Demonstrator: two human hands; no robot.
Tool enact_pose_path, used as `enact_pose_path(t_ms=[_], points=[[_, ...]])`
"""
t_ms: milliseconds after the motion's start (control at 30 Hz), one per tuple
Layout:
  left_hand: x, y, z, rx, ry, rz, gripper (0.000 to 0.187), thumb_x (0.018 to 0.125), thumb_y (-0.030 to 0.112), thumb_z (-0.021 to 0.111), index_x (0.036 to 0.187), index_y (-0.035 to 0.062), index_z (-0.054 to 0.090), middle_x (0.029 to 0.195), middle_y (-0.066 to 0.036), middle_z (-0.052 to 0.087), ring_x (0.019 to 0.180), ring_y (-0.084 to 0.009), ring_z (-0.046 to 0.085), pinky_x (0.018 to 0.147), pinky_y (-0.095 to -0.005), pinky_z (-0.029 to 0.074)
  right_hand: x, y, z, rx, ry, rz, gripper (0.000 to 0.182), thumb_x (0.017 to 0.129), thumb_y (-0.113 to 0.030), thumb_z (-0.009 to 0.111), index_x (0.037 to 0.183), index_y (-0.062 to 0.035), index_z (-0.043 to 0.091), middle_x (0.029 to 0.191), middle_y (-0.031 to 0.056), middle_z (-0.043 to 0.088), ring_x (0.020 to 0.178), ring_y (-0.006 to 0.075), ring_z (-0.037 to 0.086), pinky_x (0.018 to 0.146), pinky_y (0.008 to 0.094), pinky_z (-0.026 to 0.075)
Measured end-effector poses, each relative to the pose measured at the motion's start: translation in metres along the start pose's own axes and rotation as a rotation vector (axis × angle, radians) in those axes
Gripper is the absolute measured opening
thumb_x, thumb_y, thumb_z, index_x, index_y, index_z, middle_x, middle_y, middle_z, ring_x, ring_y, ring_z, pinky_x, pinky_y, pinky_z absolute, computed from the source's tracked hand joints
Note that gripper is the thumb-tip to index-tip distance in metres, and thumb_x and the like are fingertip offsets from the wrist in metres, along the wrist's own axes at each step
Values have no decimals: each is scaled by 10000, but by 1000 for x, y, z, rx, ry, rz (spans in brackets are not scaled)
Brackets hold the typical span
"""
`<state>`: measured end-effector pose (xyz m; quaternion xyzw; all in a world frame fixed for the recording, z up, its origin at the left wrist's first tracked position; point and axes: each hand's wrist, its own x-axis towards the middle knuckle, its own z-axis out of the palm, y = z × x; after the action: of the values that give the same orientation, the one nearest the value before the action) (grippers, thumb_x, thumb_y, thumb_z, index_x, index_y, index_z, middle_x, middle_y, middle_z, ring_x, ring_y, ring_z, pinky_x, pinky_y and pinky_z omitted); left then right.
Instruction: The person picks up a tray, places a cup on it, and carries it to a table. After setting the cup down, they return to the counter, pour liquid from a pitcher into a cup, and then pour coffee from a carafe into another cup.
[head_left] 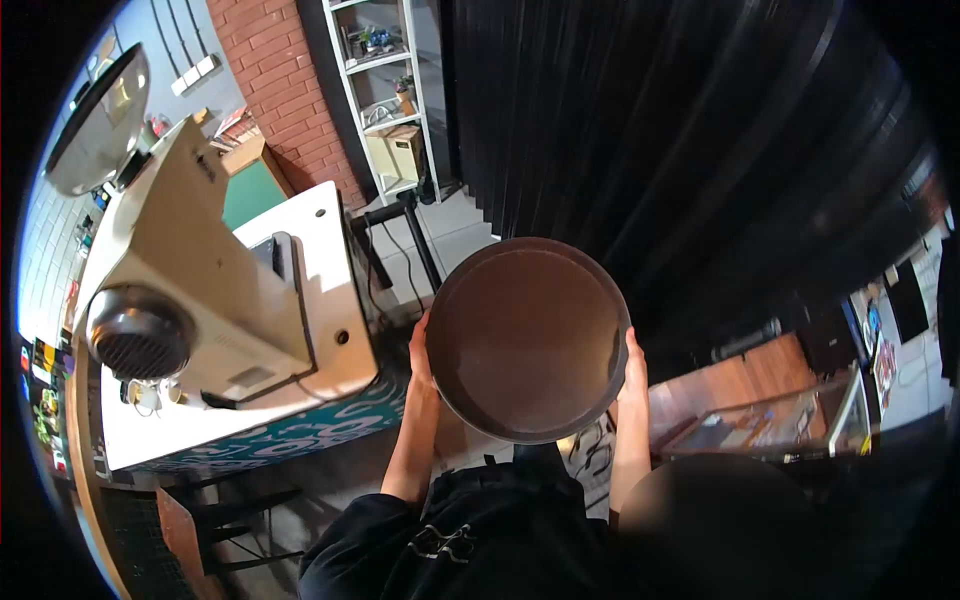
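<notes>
A round brown serving tray (525,340) with a raised rim is held out in front of my body, its inner face toward me and nothing lying on it. My left hand (422,352) grips the tray's left edge, with the fingers mostly hidden behind the rim. On the opposite edge, my right hand (632,362) is closed in the same way, its fingers partly out of sight. Both forearms reach up from dark sleeves.
To the left, a large cream coffee grinder (205,255) stands on a white-topped counter (325,270). A white shelf rack (415,100) is ahead beside a brick wall (265,70). A black curtain (660,130) hangs ahead and right. A dark chair (235,525) is lower left.
</notes>
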<state>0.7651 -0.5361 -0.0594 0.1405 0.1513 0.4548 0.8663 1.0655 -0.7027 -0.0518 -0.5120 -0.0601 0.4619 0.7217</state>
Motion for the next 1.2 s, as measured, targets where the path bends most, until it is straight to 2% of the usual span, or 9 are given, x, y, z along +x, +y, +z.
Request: enact_pose_path(t_ms=[67,167,267,533,667,733,867,933,1200], points=[[43,0,-10,-68,-70,10,396,960,356,458,1170,55,607,1165,-95,634,1030,-260,602,911,-393,473,44,-18,21,23,-80,37,496,958,-431,525,1206,-4,575,1175,114,624,1049,220,596,912,353,473],[110,4,4,66,329,193,372,950,352,492,1159,73,624,1128,-84,647,973,-251,612,870,-385,487,131,-42,55,-117,-112,-6,527,959,-433,526,1230,19,545,1183,111,612,1052,215,588,898,362,474],[161,17,5,85,191,311,360,938,364,519,1115,78,648,1072,-93,669,901,-246,635,816,-384,514,185,-70,107,-99,-76,103,609,930,-470,560,1266,35,502,1266,135,558,1130,248,545,959,389,447],[250,91,38,-112,348,331,612,877,535,498,1180,13,598,1078,-181,664,892,-287,657,769,-378,536,343,-58,223,-95,-332,259,606,925,-497,543,1269,3,529,1270,132,567,1130,254,546,960,387,444],[321,137,-53,14,454,538,670,841,554,518,1249,25,558,1141,-206,619,987,-328,626,884,-449,511,416,-38,278,-157,-391,250,625,917,-517,542,1268,0,532,1261,130,572,1133,258,541,968,391,435],[353,164,-34,22,515,505,662,836,553,521,1223,18,574,1146,-204,620,1021,-324,617,906,-444,501,450,-33,311,-224,-417,290,778,894,-599,508,1383,-1,417,1406,162,446,1280,293,424,1050,421,357],[413,214,-43,-165,397,462,555,833,465,582,1151,10,600,1137,-171,634,972,-302,633,872,-390,518,514,-32,395,-166,-392,358,658,886,-538,574,1283,-15,525,1275,132,558,1147,270,522,979,406,417],[438,245,-48,-148,517,539,540,851,489,540,1087,20,666,1061,-138,683,906,-281,659,826,-381,533,549,-21,433,-168,-507,385,694,877,-557,574,1312,-21,502,1312,140,534,1175,282,506,1000,412,403],[475,324,-68,-182,463,762,407,856,403,584,1089,76,647,1054,-105,670,940,-254,635,835,-362,521,636,23,587,-192,-747,566,669,914,-527,534,1326,-3,482,1304,141,539,1190,277,509,993,395,409]])
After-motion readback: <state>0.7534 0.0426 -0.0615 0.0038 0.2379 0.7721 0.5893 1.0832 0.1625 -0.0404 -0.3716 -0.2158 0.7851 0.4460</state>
